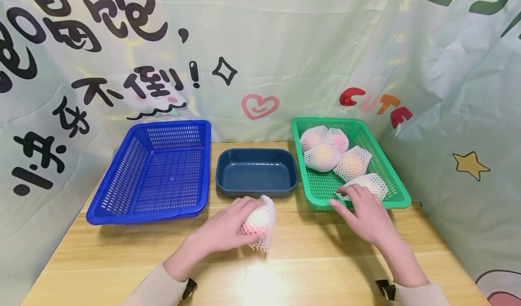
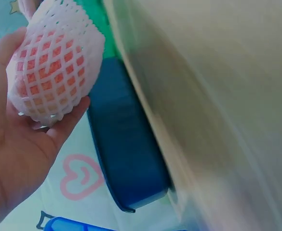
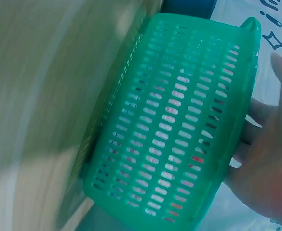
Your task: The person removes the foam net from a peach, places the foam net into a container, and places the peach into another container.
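My left hand [image 1: 228, 224] grips a round reddish fruit in a white foam net [image 1: 258, 222], above the table in front of the dark blue dish. In the left wrist view, the thumb and fingers lie round the netted fruit [image 2: 51, 72]. My right hand [image 1: 368, 213] reaches over the front rim of the green basket [image 1: 396, 204], thumb apart from the fingers. Its fingertips are right at the nearest netted fruit [image 1: 374, 184]. In the right wrist view the basket's front wall [image 3: 169, 120] hides that fruit mostly, and the right fingers pass behind its rim.
Several more netted fruits [image 1: 321, 156] lie in the green basket's back and left part. The dark blue rectangular dish [image 1: 256, 190] stands in the middle, with a blue perforated basket [image 1: 148, 215] at the left. A printed cloth [image 1: 260, 48] hangs behind the wooden table [image 1: 301, 260].
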`<state>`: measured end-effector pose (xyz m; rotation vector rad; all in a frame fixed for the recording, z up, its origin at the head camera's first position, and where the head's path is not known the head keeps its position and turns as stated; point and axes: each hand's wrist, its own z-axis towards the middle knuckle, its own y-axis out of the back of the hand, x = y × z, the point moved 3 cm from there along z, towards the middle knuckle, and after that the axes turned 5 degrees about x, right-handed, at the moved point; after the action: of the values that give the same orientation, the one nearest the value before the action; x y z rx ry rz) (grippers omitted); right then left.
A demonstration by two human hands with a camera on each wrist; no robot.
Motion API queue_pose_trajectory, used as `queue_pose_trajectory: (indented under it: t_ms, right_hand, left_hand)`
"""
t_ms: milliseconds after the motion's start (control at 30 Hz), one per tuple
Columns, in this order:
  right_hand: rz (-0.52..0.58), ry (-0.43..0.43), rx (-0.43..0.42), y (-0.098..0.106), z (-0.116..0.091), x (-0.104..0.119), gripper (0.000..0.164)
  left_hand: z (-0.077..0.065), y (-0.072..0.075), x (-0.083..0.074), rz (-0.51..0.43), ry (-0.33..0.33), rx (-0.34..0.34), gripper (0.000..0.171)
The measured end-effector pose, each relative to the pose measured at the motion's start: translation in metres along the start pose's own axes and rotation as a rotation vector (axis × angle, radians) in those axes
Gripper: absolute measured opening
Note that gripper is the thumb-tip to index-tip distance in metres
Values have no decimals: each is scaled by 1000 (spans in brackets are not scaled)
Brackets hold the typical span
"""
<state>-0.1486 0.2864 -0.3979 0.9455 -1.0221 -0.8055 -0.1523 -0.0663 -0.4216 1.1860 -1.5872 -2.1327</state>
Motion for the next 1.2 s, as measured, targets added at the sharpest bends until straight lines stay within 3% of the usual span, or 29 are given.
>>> queue_pose_trajectory:
  t_ms: [233, 433, 600, 733, 800, 967, 1200]
  right_hand:
    - [167, 104, -221, 4, 13, 19, 40]
    - [321, 294, -370, 1, 29, 45, 47]
    - [398, 404, -379, -12, 41, 67, 50]
    - [430, 483, -361, -24, 51, 87, 66]
    - [464, 509, -335, -29, 56, 96, 75]
    - [527, 483, -281, -41, 67, 113, 92]
    - [595, 493, -351, -55, 84, 127, 96]
  left_hand:
    - [4, 16, -7, -76, -40, -218, 76]
    - [10, 29, -12, -167, -20, -396, 77]
    - [18, 39, -14, -248, -9, -539, 76]
    - [24, 45, -14, -324, -4, -616, 75]
    - [27, 47, -14, -362, 5, -640, 75]
    - [37, 51, -15, -419, 43, -676, 73]
    - [45, 50, -11, -433, 89, -701, 73]
